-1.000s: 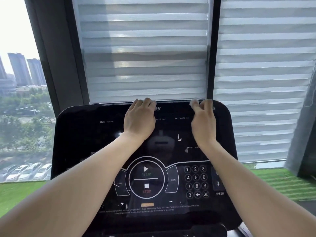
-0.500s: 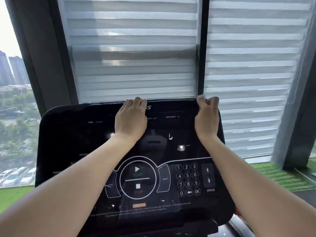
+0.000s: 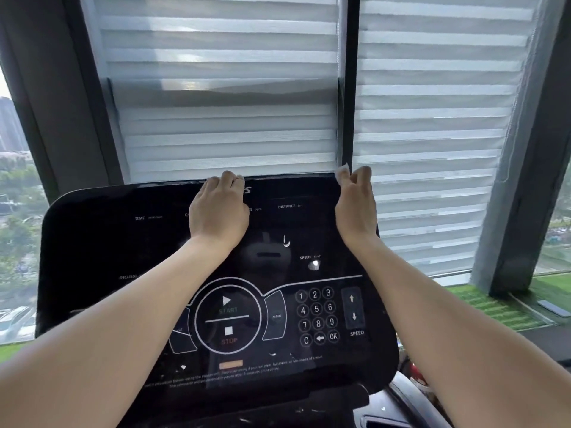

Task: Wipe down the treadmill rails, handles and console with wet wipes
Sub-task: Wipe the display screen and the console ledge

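Observation:
The black glossy treadmill console [image 3: 117, 242] fills the lower middle, with START/STOP, a number keypad and SPEED arrows printed on it. My left hand [image 3: 219, 211] lies on the console's upper face, its fingers curled over the top edge. My right hand [image 3: 355, 205] is at the console's top right corner and holds a white wet wipe [image 3: 342, 173] against that edge; only a small piece of the wipe shows above the fingers.
Striped window blinds [image 3: 222, 118] hang right behind the console, split by a dark window frame post [image 3: 347, 88]. A green mat [image 3: 494, 307] lies on the floor at right. A dark treadmill handle [image 3: 411, 393] shows at the bottom right.
My right hand has slid with the wipe to the right along the console's top edge, reaching the corner. My left hand has stayed on the top edge. The view has shifted right.

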{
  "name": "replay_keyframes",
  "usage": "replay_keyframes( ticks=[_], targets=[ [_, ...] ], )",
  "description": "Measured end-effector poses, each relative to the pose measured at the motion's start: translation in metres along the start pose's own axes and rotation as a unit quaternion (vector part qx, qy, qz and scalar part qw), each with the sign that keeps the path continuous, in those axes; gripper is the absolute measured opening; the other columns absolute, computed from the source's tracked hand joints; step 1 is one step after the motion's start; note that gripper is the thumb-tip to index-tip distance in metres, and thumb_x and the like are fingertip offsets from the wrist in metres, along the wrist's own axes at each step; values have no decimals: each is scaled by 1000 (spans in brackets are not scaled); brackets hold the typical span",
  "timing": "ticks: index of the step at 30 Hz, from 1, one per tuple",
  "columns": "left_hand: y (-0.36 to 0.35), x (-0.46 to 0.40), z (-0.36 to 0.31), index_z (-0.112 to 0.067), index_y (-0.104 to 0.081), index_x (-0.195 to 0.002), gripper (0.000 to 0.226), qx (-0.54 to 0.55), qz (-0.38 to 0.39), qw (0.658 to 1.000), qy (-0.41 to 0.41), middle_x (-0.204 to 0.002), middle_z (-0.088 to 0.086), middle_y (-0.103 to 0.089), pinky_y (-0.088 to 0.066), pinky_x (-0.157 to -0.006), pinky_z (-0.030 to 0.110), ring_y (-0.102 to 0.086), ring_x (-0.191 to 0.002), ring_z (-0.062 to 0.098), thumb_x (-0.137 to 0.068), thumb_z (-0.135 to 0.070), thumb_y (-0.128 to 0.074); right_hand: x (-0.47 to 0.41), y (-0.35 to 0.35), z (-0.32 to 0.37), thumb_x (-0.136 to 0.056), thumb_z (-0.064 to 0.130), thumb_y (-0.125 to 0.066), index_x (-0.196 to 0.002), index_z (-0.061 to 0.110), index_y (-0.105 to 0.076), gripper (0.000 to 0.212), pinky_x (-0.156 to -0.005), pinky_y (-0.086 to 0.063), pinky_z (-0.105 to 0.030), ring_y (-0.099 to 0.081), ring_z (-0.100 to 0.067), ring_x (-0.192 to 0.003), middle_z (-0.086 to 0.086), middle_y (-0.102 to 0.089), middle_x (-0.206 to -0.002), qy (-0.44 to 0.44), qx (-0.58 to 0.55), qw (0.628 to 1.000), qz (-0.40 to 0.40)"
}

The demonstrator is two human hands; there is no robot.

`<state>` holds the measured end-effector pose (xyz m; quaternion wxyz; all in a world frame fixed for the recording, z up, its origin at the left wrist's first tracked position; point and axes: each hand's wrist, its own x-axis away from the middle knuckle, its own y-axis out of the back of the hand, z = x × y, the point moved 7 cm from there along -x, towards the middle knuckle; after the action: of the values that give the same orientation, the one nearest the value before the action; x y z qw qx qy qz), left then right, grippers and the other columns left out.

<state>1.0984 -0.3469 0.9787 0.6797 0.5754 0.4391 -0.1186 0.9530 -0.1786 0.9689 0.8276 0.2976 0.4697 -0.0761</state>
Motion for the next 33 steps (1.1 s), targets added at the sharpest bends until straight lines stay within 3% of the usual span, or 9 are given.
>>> replay_keyframes(
  ticks=[3, 6, 12, 15, 17, 19, 26, 29, 33],
  targets=[
    [0, 1, -2, -10, -44, -137, 45, 5, 6, 1000, 9, -137, 1, -44, -31, -107, 32, -39, -126, 23, -93, -15, -47, 17, 4, -7, -102, 19, -29, -117, 30, -48, 27, -76, -35, -30, -46, -15, -87, 11, -42, -105, 12, 1, 1000, 3],
    [0, 0, -3, -10, -43, -137, 45, 3, 11, 1000, 11, -138, 1, -43, -30, -108, 33, -39, -127, 23, -93, -17, -46, 33, 6, -7, -101, 39, -28, -85, 44, -41, 21, -70, -33, -33, -52, -16, -89, 14, -55, -103, 41, 52, 998, 10],
    [-1, 0, -4, -8, -46, -135, 44, -6, 10, 1000, 11, -136, 4, -45, -33, -104, 34, -41, -124, 25, -92, -14, -48, 6, 16, 9, -103, 34, -24, -69, 54, -37, 42, -81, -39, -42, -49, -23, -89, -1, -49, -102, 76, 17, 997, -24],
    [-1, 1, -4, -8, -46, -135, 44, -14, 7, 1000, 4, -136, 5, -46, -31, -106, 34, -41, -124, 26, -91, -14, -49, 17, 3, 2, -101, 21, -32, -94, 53, -44, 35, -83, -38, -40, -48, -27, -97, -4, -49, -110, 52, -21, 998, 23],
    [-1, 1, -4, -8, -45, -136, 44, -15, 3, 1000, 1, -136, 4, -45, -30, -108, 34, -41, -125, 26, -92, -14, -49, 27, -8, -8, -93, -1, -37, -129, 19, -44, 41, -84, -36, -39, -44, -36, -108, -19, -43, -123, 25, -31, 997, 63],
    [-2, 1, -4, -9, -44, -136, 45, -11, 2, 1000, 3, -137, 3, -44, -30, -108, 34, -40, -125, 25, -92, -15, -48, 17, -12, -14, -91, -6, -35, -132, 5, -43, 43, -82, -33, -37, -43, -36, -105, -24, -40, -125, 5, -38, 996, 76],
    [-2, 7, -7, -14, -35, -144, 53, 4, -2, 1000, 13, -145, 0, -36, -19, -115, 33, -34, -131, 23, -93, -19, -48, -1, -4, -20, -93, 0, -34, -131, 7, -46, 40, -81, -36, -35, -45, -34, -106, -18, -40, -124, -10, -41, 997, 69],
    [-4, 25, -21, -15, -32, -146, 56, 14, -22, 999, -20, -146, 1, -34, -12, -117, 32, -31, -134, 21, -92, -17, -48, 34, 10, -25, -101, 29, -32, -105, 23, -46, 16, -70, -33, -31, -50, -15, -86, 19, -49, -96, 29, 23, 999, 30],
    [-14, 57, -46, -10, -43, -140, 55, 57, -27, 997, -54, -139, 2, -44, -17, -116, 32, -43, -126, 19, -87, -13, -56, 85, 26, -37, -102, 45, -26, -94, 20, -39, 29, -61, -35, -34, -46, -2, -66, 22, -46, -78, 16, 56, 998, 12]
  ],
)
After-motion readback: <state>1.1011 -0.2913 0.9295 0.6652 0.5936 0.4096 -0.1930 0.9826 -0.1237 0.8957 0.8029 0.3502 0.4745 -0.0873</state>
